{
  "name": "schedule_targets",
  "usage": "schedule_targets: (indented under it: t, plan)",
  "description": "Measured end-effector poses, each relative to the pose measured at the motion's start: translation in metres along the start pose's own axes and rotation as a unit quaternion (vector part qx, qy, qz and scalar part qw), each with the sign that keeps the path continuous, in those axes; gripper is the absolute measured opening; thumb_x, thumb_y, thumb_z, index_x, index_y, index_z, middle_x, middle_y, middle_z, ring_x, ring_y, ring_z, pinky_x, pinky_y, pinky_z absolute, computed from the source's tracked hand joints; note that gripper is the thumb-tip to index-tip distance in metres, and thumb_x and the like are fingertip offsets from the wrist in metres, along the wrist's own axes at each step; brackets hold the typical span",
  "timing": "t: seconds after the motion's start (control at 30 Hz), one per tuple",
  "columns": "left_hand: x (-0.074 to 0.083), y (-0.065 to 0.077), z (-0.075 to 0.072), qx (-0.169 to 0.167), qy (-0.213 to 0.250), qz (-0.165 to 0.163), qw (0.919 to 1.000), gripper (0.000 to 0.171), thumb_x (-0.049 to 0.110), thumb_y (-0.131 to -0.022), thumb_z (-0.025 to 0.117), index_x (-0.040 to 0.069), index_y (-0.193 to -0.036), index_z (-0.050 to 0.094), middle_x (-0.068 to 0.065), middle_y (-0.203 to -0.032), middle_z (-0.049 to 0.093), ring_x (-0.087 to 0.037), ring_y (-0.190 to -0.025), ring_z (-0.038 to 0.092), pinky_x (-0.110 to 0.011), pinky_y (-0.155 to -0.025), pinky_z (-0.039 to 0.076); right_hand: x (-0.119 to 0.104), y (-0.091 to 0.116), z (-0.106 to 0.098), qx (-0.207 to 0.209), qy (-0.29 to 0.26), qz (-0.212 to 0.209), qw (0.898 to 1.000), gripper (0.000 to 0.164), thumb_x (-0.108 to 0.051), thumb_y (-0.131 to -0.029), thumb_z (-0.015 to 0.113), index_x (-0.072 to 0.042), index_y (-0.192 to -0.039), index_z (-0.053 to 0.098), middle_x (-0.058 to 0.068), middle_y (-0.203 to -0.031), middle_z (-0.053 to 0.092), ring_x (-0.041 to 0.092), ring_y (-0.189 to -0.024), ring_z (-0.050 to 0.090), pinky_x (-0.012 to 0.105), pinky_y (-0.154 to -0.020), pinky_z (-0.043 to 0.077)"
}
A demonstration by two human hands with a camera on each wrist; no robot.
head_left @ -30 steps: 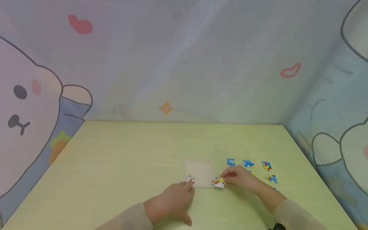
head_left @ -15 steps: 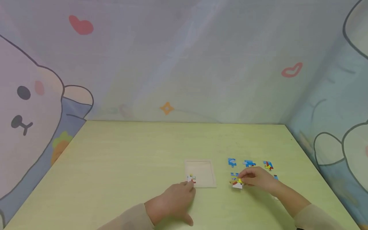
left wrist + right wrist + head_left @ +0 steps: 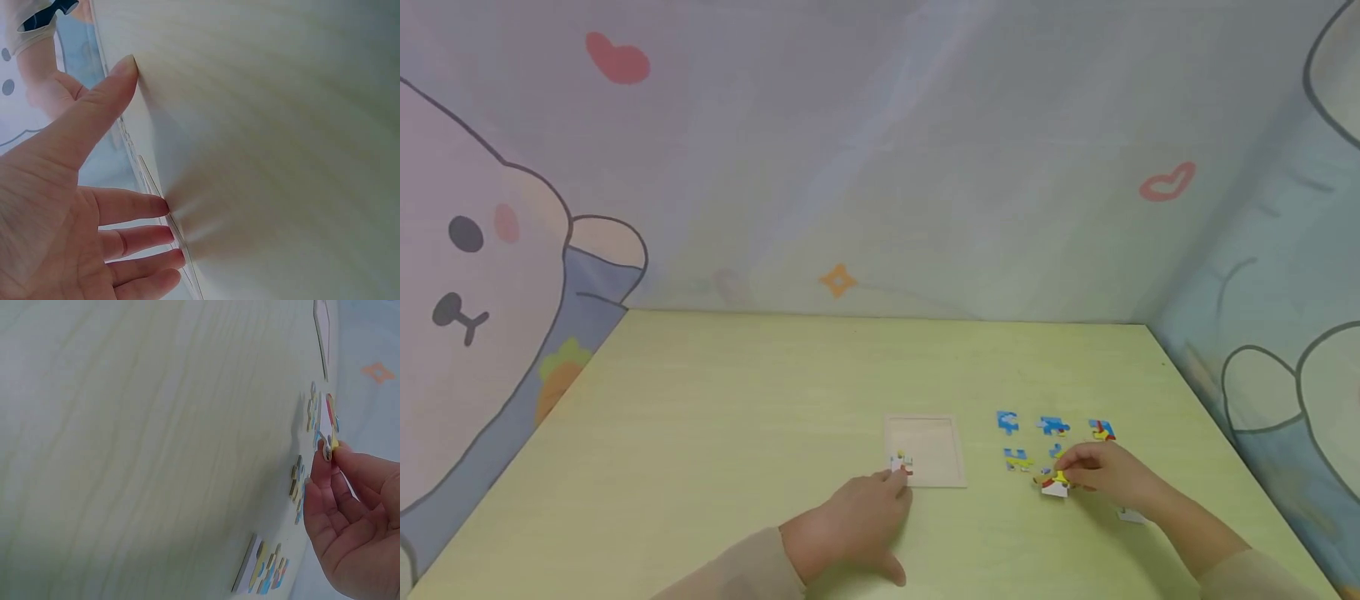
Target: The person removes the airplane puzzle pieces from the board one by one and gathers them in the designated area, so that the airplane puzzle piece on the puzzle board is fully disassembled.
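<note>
My right hand (image 3: pixel 1108 472) pinches a jigsaw piece (image 3: pixel 1055 490) between thumb and fingertips, among loose pieces right of the puzzle tray. This piece is white, yellow and red; in the right wrist view the held piece (image 3: pixel 329 419) stands on edge at the fingertips. My left hand (image 3: pixel 865 517) lies with fingers extended at the near left edge of the square wooden puzzle tray (image 3: pixel 958 450). One white and red jigsaw piece (image 3: pixel 901 463) sits in the tray's near left corner, under the fingertips. The left wrist view shows the left fingers (image 3: pixel 134 206) touching the tray's edge.
Right of the tray lie several loose pieces, including a blue corner piece (image 3: pixel 1007 422), a blue piece (image 3: pixel 1054 426), a blue and red piece (image 3: pixel 1102 430) and a yellow and blue piece (image 3: pixel 1017 459). A white piece (image 3: pixel 1131 516) shows below the right wrist. A printed cloth stands behind the table.
My right hand has carried the pinched jigsaw piece rightward, from beside the tray's near right corner to among the loose pieces. The left hand has stayed at the tray.
</note>
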State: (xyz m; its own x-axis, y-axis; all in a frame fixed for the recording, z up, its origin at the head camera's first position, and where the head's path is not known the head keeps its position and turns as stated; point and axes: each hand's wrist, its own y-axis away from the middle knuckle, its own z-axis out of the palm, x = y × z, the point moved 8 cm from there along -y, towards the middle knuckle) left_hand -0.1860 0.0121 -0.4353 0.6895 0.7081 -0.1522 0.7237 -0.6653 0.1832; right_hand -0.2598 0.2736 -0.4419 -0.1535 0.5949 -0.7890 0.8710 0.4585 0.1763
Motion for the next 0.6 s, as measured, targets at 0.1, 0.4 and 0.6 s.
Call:
schedule_targets:
  t: [0.1, 0.4, 0.6]
  plan:
    - [0.0, -0.001, 0.001, -0.003, -0.008, 0.0, 1.0, 0.095, 0.076, -0.061, 0.062, 0.006, -0.124, 0.055, -0.005, -0.126, 0.048, -0.017, -0.111, 0.051, -0.025, -0.085, 0.047, 0.002, 0.003, -0.002, -0.001, 0.01, 0.0, 1.0, 0.015, -0.009, -0.09, 0.059, 0.002, -0.098, 0.064, 0.007, -0.088, 0.063, 0.017, -0.07, 0.055, 0.029, -0.061, 0.049]
    - [-0.001, 0.0, 0.002, -0.016, -0.005, -0.002, 0.9999, 0.094, 0.076, -0.062, 0.062, 0.006, -0.125, 0.055, -0.004, -0.126, 0.048, -0.017, -0.113, 0.05, -0.025, -0.085, 0.046, 0.009, 0.009, -0.006, 0.008, 0.013, 0.013, 1.0, 0.017, -0.011, -0.089, 0.06, 0.002, -0.098, 0.064, 0.007, -0.087, 0.063, 0.015, -0.071, 0.055, 0.029, -0.061, 0.048]
    - [0.0, 0.0, 0.002, -0.014, -0.005, 0.002, 0.9999, 0.093, 0.076, -0.063, 0.061, 0.006, -0.124, 0.055, -0.004, -0.125, 0.048, -0.017, -0.111, 0.051, -0.025, -0.085, 0.047, 0.009, 0.013, -0.006, 0.008, 0.01, 0.015, 1.0, 0.018, -0.009, -0.089, 0.06, 0.005, -0.099, 0.064, 0.008, -0.089, 0.064, 0.012, -0.073, 0.057, 0.028, -0.062, 0.049]
